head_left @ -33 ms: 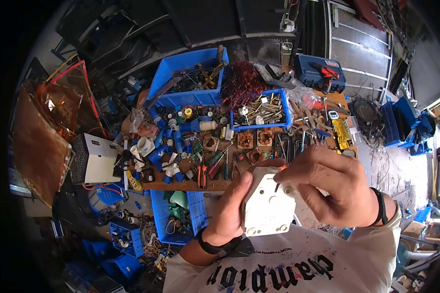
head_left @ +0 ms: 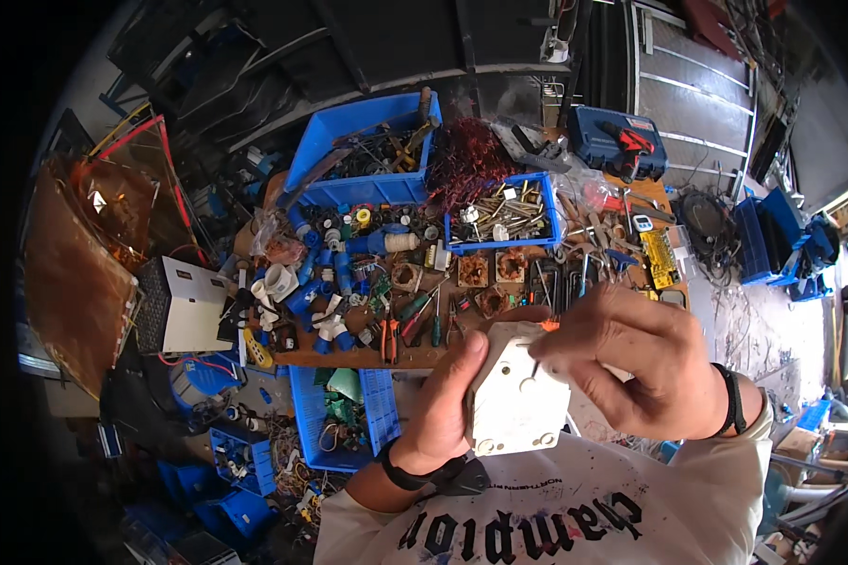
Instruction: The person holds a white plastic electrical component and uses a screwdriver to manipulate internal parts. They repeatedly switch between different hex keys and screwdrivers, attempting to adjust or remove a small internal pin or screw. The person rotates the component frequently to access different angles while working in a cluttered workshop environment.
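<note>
My left hand (head_left: 443,405) grips a white, flat housing with cut corners (head_left: 518,405) by its left side, with the thumb along the edge. Several holes and a round raised spot mark its face. My right hand (head_left: 631,348) is closed in a pinch over the housing's upper right part. From its fingertips a thin dark pin (head_left: 536,368) points down at the face; whether it touches a hole I cannot make out. Behind the fingers, at the top edge, shows a bit of orange (head_left: 549,326). The fingertips cover the upper right corner.
Beyond my hands a wooden bench (head_left: 349,359) carries pliers (head_left: 389,330), screwdrivers (head_left: 436,325), blue and white pipe fittings, and a blue tray (head_left: 554,212) of long screws. A blue crate (head_left: 316,169) stands behind. Below the bench edge is another blue crate (head_left: 377,400) with green circuit boards.
My right fingertips have shifted slightly down and now hide the upper right corner hole. The dark pin sits a little lower. My left hand and the housing have stayed put.
</note>
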`<action>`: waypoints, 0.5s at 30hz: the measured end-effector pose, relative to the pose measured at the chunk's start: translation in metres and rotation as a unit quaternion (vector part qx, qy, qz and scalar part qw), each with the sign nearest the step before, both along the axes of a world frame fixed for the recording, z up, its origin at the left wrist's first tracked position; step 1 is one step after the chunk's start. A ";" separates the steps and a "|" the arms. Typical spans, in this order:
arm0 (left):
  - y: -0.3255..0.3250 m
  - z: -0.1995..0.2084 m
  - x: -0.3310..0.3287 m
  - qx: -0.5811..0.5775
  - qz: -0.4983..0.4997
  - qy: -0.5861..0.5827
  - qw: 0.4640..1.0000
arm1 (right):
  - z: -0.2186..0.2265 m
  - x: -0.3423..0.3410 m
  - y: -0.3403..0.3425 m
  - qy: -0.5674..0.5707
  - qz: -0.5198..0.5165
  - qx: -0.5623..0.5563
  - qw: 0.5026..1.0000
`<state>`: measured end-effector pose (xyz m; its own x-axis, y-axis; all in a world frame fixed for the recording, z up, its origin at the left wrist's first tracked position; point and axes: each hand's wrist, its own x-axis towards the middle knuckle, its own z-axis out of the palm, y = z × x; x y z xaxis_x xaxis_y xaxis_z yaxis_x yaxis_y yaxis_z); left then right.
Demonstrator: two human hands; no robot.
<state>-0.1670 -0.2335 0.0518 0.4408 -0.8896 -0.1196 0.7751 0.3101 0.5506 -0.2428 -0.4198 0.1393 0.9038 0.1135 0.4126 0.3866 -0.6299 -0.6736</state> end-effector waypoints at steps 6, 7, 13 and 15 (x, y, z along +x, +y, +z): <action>0.000 0.007 0.000 0.020 0.011 -0.036 0.999 | -0.006 0.001 0.007 -0.061 -0.024 0.027 0.997; 0.001 0.008 0.000 0.014 0.010 -0.028 0.999 | -0.006 0.002 0.006 -0.071 -0.025 0.030 0.997; 0.001 0.008 -0.001 -0.011 0.004 -0.024 1.000 | -0.013 0.003 0.006 -0.108 -0.013 -0.001 0.994; 0.002 0.008 -0.002 0.005 0.009 -0.029 1.000 | -0.016 0.003 0.010 -0.109 -0.019 0.000 0.994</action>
<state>-0.1688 -0.2318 0.0600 0.4633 -0.8804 -0.1011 0.7357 0.3185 0.5978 -0.2402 -0.4103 0.1233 0.7964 0.0808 0.5993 0.4992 -0.6472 -0.5761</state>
